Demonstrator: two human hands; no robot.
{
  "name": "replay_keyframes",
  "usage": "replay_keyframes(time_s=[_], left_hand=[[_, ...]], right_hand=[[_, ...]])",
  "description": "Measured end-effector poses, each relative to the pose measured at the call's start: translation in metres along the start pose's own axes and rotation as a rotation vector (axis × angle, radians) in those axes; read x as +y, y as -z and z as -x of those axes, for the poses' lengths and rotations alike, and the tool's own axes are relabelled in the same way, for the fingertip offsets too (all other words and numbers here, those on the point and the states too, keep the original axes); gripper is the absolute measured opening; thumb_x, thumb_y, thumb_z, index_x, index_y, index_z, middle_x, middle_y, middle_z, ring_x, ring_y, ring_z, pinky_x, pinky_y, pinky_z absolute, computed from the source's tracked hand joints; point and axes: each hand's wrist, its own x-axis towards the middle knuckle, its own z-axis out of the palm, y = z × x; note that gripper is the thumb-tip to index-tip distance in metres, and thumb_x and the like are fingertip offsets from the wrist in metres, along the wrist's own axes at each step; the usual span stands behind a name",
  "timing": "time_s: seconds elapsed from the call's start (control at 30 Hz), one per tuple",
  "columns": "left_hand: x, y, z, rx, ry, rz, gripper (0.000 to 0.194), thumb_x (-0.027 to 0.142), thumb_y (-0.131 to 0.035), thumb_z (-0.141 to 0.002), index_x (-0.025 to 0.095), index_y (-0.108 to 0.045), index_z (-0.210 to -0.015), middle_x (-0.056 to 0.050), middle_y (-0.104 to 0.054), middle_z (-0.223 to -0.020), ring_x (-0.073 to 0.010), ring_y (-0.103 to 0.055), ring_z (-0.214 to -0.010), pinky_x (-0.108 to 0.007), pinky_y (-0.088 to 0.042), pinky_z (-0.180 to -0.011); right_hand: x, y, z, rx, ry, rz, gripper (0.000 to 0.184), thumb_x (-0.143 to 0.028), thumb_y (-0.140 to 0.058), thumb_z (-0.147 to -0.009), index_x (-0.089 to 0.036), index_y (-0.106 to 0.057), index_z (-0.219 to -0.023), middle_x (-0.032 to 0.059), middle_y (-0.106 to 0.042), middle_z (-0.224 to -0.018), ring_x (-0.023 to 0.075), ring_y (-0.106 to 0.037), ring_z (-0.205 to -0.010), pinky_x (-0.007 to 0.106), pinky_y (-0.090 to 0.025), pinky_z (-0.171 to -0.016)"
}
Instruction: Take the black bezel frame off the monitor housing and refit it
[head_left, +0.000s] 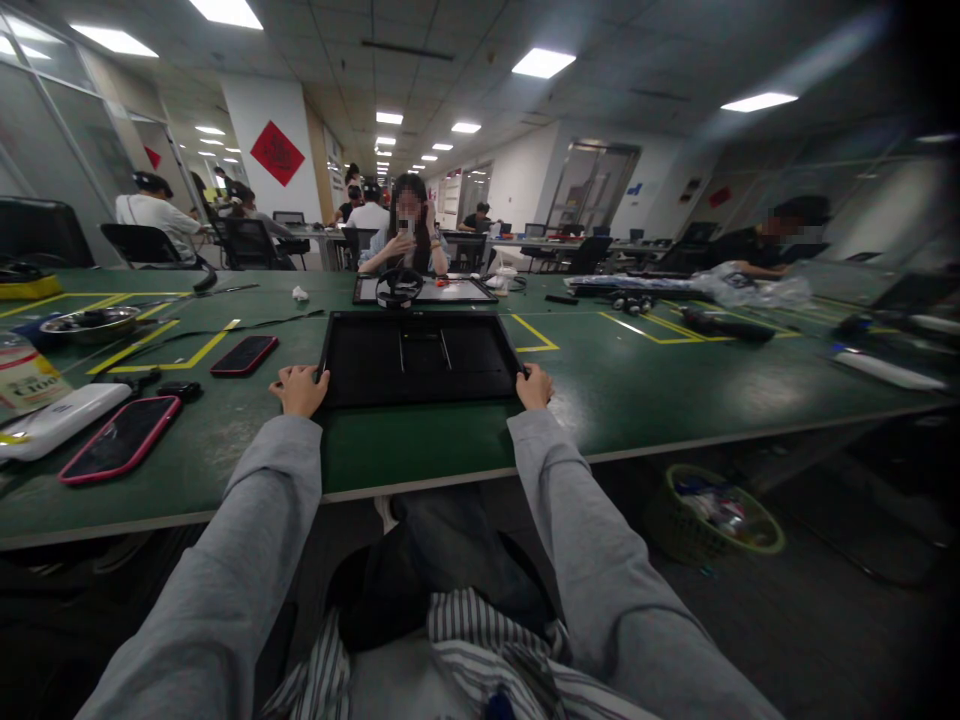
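Observation:
A black rectangular panel (367, 365) with a raised rim lies on the green table in front of me. Two thin silvery strips and a small recess show in its middle. My left hand (301, 389) is closed on the panel's left edge near the front corner, thumb against the rim. At the opposite side, my right hand (535, 387) grips the right edge in the same way. The fingers under and behind the edges are partly hidden. Just beyond the panel are a flat framed board (457, 290) and a black ring-shaped object (399, 287).
To my left lie a pink-edged phone (120, 438), a smaller red-edged phone (245, 356), a white device (67, 420) and a metal bowl (90, 322). A person (409, 225) sits opposite. Clear plastic wrap (754, 287) is at the right; a green basket (712, 515) stands on the floor.

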Motion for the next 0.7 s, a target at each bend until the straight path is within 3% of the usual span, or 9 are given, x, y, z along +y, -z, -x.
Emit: replay_keyframes(time_s=[0.27, 0.5, 0.7], left_hand=[[0.003, 0.003, 0.001, -0.014, 0.02, 0.014, 0.054, 0.048, -0.046, -0.102, 0.021, -0.061, -0.146, -0.016, -0.062, -0.146, -0.0356, -0.043, -0.142, -0.062, -0.029, -0.115], [0.002, 0.005, -0.002, -0.074, 0.017, 0.104, 0.049, 0.04, -0.046, -0.102, 0.025, -0.061, -0.146, -0.012, -0.071, -0.137, -0.0325, -0.056, -0.135, -0.059, -0.025, -0.118], [0.002, 0.01, -0.005, -0.132, 0.06, 0.155, 0.05, 0.039, -0.052, -0.101, 0.025, -0.059, -0.149, -0.013, -0.069, -0.139, -0.0341, -0.056, -0.137, -0.06, -0.03, -0.117]], right_hand=[[0.0, -0.002, 0.0, 0.023, 0.009, -0.033, 0.041, -0.028, -0.05, -0.099, -0.018, -0.06, -0.138, 0.0174, -0.064, -0.139, 0.0334, -0.049, -0.132, 0.054, -0.037, -0.111], [-0.003, -0.001, 0.0, 0.045, 0.001, -0.059, 0.039, -0.026, -0.047, -0.099, -0.016, -0.063, -0.133, 0.0166, -0.066, -0.134, 0.032, -0.05, -0.129, 0.051, -0.037, -0.109], [-0.008, 0.007, 0.005, 0.196, -0.048, -0.065, 0.043, -0.022, -0.041, -0.097, -0.011, -0.058, -0.134, 0.023, -0.056, -0.142, 0.0362, -0.041, -0.137, 0.052, -0.034, -0.11]])
